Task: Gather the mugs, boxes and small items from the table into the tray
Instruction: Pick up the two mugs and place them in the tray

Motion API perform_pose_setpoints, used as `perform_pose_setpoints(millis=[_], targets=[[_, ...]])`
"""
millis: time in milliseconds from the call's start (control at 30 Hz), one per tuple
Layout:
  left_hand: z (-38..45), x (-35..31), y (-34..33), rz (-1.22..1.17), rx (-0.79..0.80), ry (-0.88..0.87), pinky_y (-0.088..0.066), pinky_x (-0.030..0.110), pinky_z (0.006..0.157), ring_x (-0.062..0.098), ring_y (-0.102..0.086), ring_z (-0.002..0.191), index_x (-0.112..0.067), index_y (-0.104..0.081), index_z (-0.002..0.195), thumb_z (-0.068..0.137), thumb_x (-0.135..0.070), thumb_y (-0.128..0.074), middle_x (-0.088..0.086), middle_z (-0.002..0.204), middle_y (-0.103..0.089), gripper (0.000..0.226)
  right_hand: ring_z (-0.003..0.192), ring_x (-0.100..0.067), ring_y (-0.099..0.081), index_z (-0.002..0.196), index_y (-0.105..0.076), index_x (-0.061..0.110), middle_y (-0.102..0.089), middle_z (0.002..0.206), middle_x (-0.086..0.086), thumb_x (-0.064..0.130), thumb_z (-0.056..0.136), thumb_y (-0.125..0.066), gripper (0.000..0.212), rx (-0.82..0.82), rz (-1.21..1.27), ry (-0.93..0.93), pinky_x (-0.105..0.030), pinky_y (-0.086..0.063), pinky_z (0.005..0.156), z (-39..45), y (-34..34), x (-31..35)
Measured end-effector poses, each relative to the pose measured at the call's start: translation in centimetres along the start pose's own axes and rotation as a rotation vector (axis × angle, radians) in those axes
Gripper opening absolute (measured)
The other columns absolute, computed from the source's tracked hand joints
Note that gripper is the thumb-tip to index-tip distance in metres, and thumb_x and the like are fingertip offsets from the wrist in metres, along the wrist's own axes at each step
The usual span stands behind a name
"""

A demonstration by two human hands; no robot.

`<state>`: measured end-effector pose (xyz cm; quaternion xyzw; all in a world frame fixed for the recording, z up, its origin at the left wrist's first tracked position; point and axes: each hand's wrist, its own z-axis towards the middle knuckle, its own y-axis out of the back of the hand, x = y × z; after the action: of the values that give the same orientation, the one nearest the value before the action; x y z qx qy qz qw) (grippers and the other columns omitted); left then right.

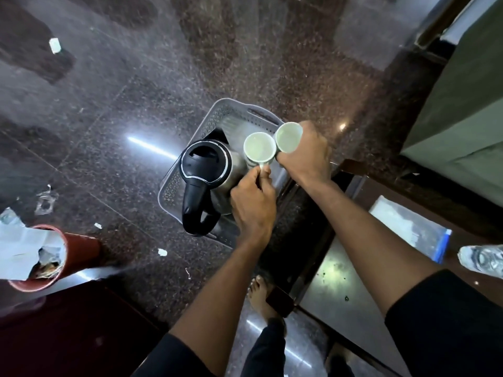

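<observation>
Two white ceramic mugs held over perforated grey plastic tray (174, 183) beside steel kettle (215, 172): left grip (253, 205) pinching near mug's (259, 148) handle, right grip (304, 156) clasping far mug (288, 137), no readable writing

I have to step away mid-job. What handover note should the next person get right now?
Left hand: fingers pinch the handle of the near mug, held over the tray.
Right hand: grips the far mug at the tray's right edge.
Tray: grey, already holds the kettle.
Done: both mugs brought to the tray, upright; whether they are set down cannot be told.
Left: release the mugs inside the tray; boxes and small items are not clearly in view, so look for them.
</observation>
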<state>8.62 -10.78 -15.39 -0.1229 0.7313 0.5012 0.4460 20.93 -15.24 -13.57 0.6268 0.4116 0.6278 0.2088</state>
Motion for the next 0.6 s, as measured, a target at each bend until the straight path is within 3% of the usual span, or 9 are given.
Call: perform_pose_setpoints(millis=[100, 233, 367, 467, 600], targets=[[0.2, -0.1, -0.3, 0.026, -0.037, -0.007, -0.044, 0.043, 0.065, 0.041, -0.068, 0.080, -0.015, -0.077, 0.097, 0.105, -0.037, -0.060, 0.015, 0.089, -0.078, 0.028, 0.103, -0.039, -0.066, 0.118, -0.056, 0.016, -0.069, 0.113, -0.012, 0.022, 0.067, -0.077, 0.055, 0.022, -0.021, -0.010, -0.042, -0.055, 0.083, 0.6, -0.9, 0.0], [0.8, -1.1, -2.1, -0.026, -0.051, 0.076, -0.049, 0.049, 0.070, 0.045, -0.069, 0.086, -0.012, -0.076, 0.096, 0.106, -0.029, -0.058, 0.018, 0.095, -0.078, 0.026, 0.108, -0.040, -0.064, 0.119, -0.057, 0.013, -0.064, 0.119, -0.012, 0.023, 0.067, -0.078, 0.057, 0.064, -0.085, 0.003, -0.040, -0.051, 0.086, 1.5, -1.6, -0.1], [2.7, -2.5, -5.1, -0.117, -0.105, 0.256, -0.035, 0.042, 0.070, 0.045, -0.066, 0.089, -0.009, -0.073, 0.101, 0.108, -0.029, -0.056, 0.021, 0.101, -0.077, 0.027, 0.113, -0.039, -0.062, 0.123, -0.059, 0.011, -0.059, 0.125, -0.012, 0.043, 0.066, -0.084, 0.071, 0.113, -0.144, 0.043, -0.042, -0.050, 0.093, 2.1, -1.9, -0.4], [4.6, -3.0, -6.9, -0.241, -0.147, 0.371, -0.037, 0.041, 0.075, 0.041, -0.064, 0.092, -0.004, -0.067, 0.105, 0.110, -0.024, -0.052, 0.023, 0.106, -0.075, 0.026, 0.111, -0.039, -0.064, 0.119, -0.062, 0.009, -0.063, 0.120, -0.013, 0.055, 0.067, -0.083, 0.072, 0.122, -0.171, 0.045, -0.039, -0.052, 0.088, 2.9, -1.8, -0.7], [6.1, -2.9, -8.2, -0.317, -0.179, 0.459, -0.028, 0.031, 0.068, 0.029, -0.055, 0.083, -0.001, -0.066, 0.102, 0.108, -0.018, -0.052, 0.017, 0.098, -0.073, 0.022, 0.107, -0.039, -0.067, 0.118, -0.065, 0.010, -0.069, 0.115, -0.014, 0.052, 0.070, -0.084, 0.066, 0.124, -0.201, 0.049, -0.039, -0.055, 0.083, 3.8, -1.9, -0.3]])
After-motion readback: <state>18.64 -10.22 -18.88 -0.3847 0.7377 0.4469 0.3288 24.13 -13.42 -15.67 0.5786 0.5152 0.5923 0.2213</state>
